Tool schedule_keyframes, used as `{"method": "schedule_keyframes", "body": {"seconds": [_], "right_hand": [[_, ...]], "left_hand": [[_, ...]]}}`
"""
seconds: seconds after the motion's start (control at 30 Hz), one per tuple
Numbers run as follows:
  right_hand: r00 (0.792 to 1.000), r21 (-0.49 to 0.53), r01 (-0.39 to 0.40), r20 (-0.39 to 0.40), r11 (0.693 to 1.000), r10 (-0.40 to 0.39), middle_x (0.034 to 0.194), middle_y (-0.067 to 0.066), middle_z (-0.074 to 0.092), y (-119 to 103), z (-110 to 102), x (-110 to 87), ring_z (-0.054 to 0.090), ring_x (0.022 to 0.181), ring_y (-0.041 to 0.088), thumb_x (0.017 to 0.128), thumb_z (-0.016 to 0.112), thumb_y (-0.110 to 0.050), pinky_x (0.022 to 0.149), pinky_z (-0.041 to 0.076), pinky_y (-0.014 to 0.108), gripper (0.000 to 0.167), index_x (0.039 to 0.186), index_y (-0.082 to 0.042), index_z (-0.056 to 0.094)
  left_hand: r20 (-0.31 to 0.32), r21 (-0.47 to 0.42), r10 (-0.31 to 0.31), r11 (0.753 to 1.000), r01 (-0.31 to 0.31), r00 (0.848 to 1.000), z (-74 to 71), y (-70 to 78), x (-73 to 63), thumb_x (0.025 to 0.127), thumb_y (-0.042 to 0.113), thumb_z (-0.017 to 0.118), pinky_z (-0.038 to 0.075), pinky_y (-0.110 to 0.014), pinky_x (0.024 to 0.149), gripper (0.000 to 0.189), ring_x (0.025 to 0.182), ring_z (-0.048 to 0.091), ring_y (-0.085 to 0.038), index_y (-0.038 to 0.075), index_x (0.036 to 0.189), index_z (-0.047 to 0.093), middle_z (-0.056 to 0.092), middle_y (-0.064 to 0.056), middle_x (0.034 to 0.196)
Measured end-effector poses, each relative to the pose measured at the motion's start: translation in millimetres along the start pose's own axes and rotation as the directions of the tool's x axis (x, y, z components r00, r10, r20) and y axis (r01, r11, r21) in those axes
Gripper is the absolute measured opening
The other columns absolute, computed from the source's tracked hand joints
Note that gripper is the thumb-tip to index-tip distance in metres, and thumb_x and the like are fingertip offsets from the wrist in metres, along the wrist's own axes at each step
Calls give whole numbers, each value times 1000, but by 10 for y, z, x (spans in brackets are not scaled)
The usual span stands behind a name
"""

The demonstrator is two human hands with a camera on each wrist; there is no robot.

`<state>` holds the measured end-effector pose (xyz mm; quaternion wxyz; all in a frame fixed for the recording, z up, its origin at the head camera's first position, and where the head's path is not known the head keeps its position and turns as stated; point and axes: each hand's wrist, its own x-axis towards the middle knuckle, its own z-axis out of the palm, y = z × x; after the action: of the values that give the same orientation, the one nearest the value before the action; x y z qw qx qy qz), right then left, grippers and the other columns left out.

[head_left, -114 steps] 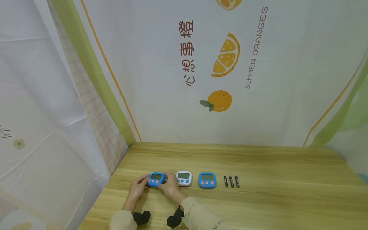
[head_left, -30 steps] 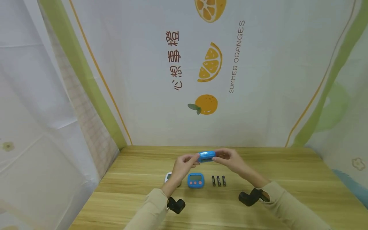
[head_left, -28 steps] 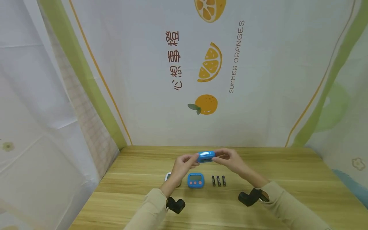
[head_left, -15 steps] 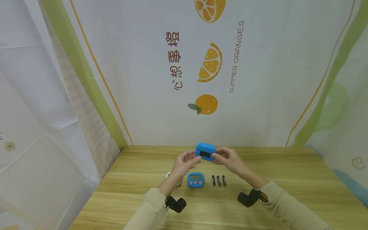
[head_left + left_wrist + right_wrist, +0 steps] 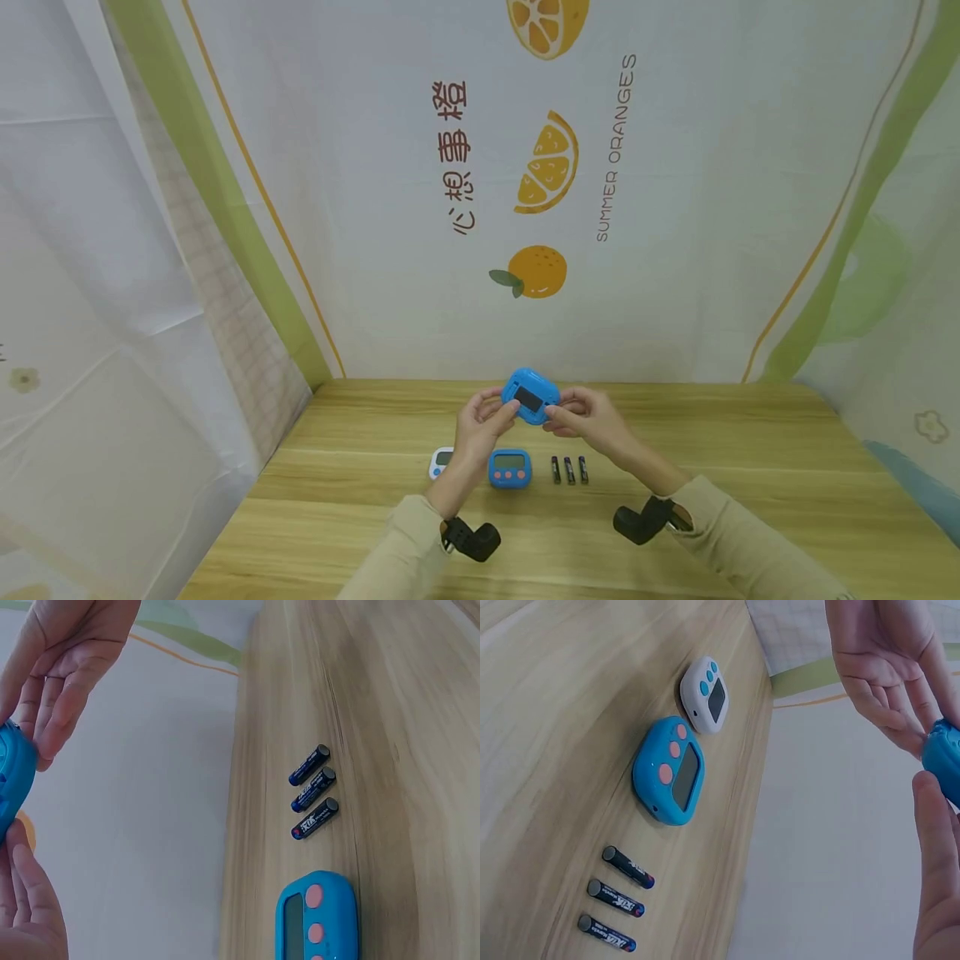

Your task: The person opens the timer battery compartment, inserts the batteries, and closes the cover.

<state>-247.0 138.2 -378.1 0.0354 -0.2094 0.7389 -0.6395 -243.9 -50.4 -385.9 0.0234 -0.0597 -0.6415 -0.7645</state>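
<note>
Above the table's far part, a blue digital timer (image 5: pixel 538 385) is held up between both hands. Its back faces the head camera, tilted, and shows a black rectangular patch. My left hand (image 5: pixel 478 429) grips the left edge with the thumb on the back. At the opposite edge, my right hand (image 5: pixel 600 423) pinches it between thumb and fingers. Only part of this timer (image 5: pixel 15 772) enters the left wrist view. Below lie a second blue timer (image 5: pixel 651 761) with pink buttons and a white timer (image 5: pixel 692 694) with blue buttons, the latter partly behind my left forearm in the head view.
Three dark AAA-looking batteries (image 5: pixel 570 471) lie side by side on the wooden table (image 5: pixel 750 467), right of the second blue timer. A white cloth (image 5: pixel 375 317) printed with oranges hangs behind the table's far edge. Black wrist mounts (image 5: pixel 474 540) sit on both forearms.
The held timer was at the table's left earlier; both hands have lifted it and carried it right. Within the last second its back has been turned toward the head camera and tilted.
</note>
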Motion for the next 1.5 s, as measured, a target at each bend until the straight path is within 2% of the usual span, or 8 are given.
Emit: {"method": "schedule_keyframes", "body": {"seconds": [0.17, 0.47, 0.67, 0.83, 1.0, 1.1, 1.27, 1.5], "right_hand": [[999, 15, -12, 35, 1000, 11, 97, 25, 60, -5, -44, 16, 61, 87, 28, 85, 61, -18, 74, 52, 36, 40, 109, 12, 48], [998, -59, 50, -22, 997, -51, 108, 24, 56, -62, -39, 111, 58, 95, 31, 83, 63, -14, 78, 50, 42, 45, 120, 8, 46], [996, -92, 94, -6, 991, -95, 104, 24, 57, -53, 46, 151, 59, 92, 31, 83, 62, -11, 73, 52, 34, 45, 121, 7, 45], [997, -52, 75, -9, 996, -76, 98, 23, 57, -39, 52, 137, 60, 88, 31, 84, 61, -7, 71, 52, 36, 41, 119, 8, 46], [999, -44, 30, -12, 999, -31, 98, 21, 56, -19, 68, 143, 60, 87, 30, 84, 62, -10, 73, 52, 37, 44, 120, 8, 45], [1000, -43, 23, 0, 999, -23, 100, 21, 55, -10, 77, 152, 59, 89, 30, 84, 61, -11, 74, 50, 42, 46, 123, 6, 43], [999, -39, 51, 8, 998, -51, 100, 22, 54, -12, 90, 142, 59, 90, 32, 85, 59, -9, 74, 49, 48, 46, 126, 2, 43], [998, -36, 66, 8, 997, -66, 103, 24, 54, -23, 107, 126, 59, 90, 31, 82, 63, -9, 70, 53, 37, 49, 126, 2, 44]], "left_hand": [[-13, 45, 11, 999, -10, 1000, -33, 31, 24, 81, 19, 65, 47, -34, 83, 41, 94, 56, -16, 1, 117, 53, 59, -14, 108], [-39, 111, 36, 993, -32, 999, -92, 49, 88, 79, 24, 67, 48, -25, 75, 43, 90, 56, -12, 4, 116, 58, 62, -7, 104], [-21, 108, 24, 994, -21, 1000, -70, 75, 92, 77, 27, 69, 47, -28, 79, 44, 93, 56, -14, 6, 115, 59, 62, -5, 103], [40, 93, 12, 995, -16, 999, -62, 62, 85, 82, 24, 65, 47, -31, 83, 45, 101, 53, -19, 3, 120, 55, 58, -10, 111], [134, 59, -60, 997, 52, 989, -85, 43, 55, 87, 23, 58, 47, -38, 85, 47, 103, 53, -26, 4, 128, 46, 53, -17, 117], [159, 44, -73, 997, 66, 985, -88, 28, 46, 87, 22, 58, 47, -39, 84, 47, 102, 55, -29, 1, 128, 45, 54, -19, 114], [139, 37, -54, 998, 49, 989, -80, 22, 43, 86, 20, 60, 50, -37, 79, 46, 96, 58, -27, 1, 126, 47, 58, -19, 109], [109, 16, -28, 1000, 27, 994, -71, 19, 44, 85, 17, 61, 51, -34, 75, 48, 91, 61, -25, -1, 126, 46, 58, -22, 109]]}}
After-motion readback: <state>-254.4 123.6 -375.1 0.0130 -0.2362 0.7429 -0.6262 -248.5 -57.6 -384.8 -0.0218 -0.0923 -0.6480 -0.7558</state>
